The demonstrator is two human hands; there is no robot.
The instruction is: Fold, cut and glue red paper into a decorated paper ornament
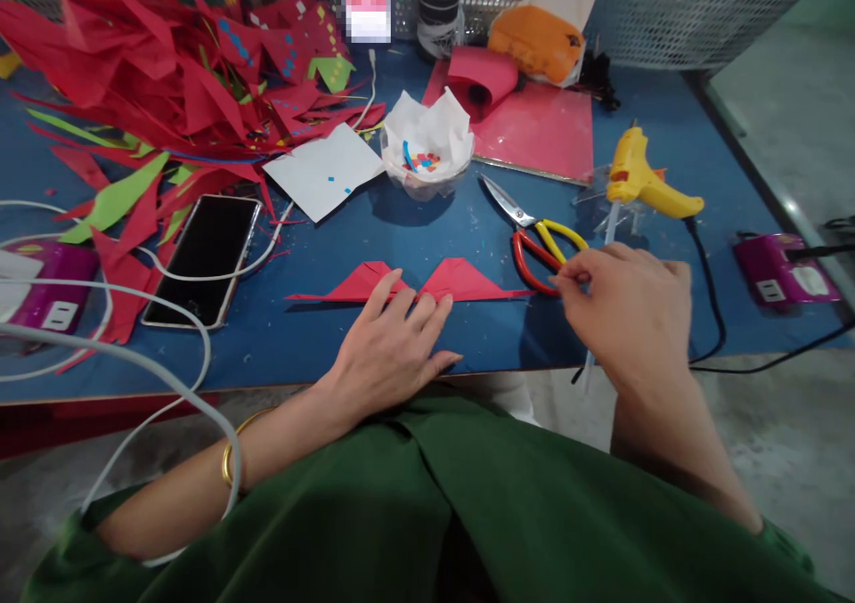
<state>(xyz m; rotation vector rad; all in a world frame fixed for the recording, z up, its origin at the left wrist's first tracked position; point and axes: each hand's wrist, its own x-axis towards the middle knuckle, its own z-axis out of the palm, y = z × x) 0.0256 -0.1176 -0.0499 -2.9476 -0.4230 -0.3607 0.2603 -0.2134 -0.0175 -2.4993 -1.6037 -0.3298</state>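
A folded red paper cutout (pixel 460 281) with two raised humps and thin pointed ends lies near the table's front edge. My left hand (pixel 397 336) rests on it with its fingers spread, hiding part of its middle. Just past the cutout's right end, my right hand (pixel 628 313) hovers with thumb and fingertips pinched together. Whatever is in that pinch, if anything, is too small to make out. Beside those fingertips lie scissors (pixel 527 224) with one red and one yellow handle, blades partly apart. A translucent glue stick (pixel 611 224) passes behind my right hand.
A yellow glue gun (pixel 641 175) lies at right, its cord near a purple power block (pixel 781 269). A paper-lined bowl (pixel 427 144) holds small coloured bits. Left are a phone (pixel 204 260), white cables (pixel 193 318) and a red paper heap (pixel 193 77). Red sheets (pixel 541 135) lie behind.
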